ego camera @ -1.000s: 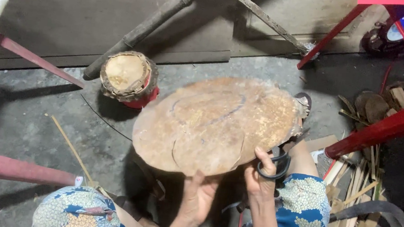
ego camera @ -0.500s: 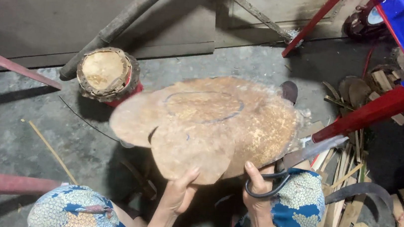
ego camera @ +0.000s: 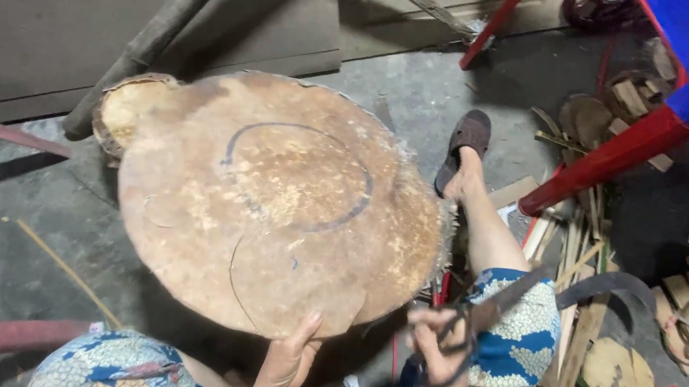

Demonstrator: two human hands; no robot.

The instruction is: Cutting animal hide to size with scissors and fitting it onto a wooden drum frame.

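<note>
Left hand (ego camera: 285,365) is gripping the near edge of the hide disc (ego camera: 275,203), now tilted up and covering the small drum (ego camera: 124,111) behind it. Right hand (ego camera: 437,353), fingers closed through scissors (ego camera: 476,322), has pulled off the hide's right edge.

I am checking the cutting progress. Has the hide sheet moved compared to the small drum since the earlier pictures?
Yes. The hide sheet, held by the left hand, now overlaps the small drum; earlier a gap separated them. The camera shifted too.
</note>
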